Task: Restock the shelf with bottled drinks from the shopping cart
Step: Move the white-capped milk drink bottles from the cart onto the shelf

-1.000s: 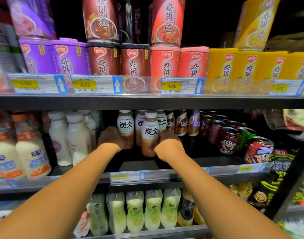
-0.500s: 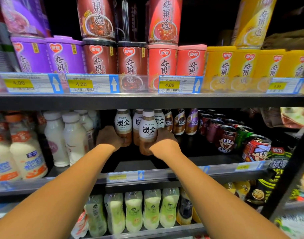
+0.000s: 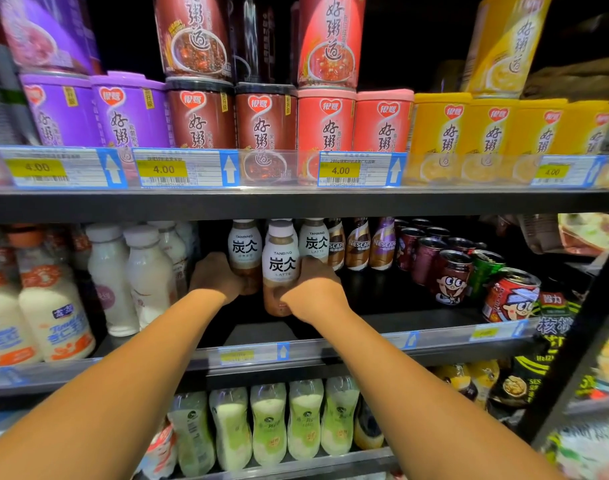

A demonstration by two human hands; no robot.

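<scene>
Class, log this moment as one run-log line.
left hand: grips rear latte bottle | right hand: grips front latte bottle | site: middle shelf

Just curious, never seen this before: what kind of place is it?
Most likely a shop's drinks aisle: price tags along the shelf edge, rows of coffee bottles, stacked porridge cans.

The one head-worn view faces the shelf (image 3: 296,202) front straight on, close up, angled slightly downward.
</scene>
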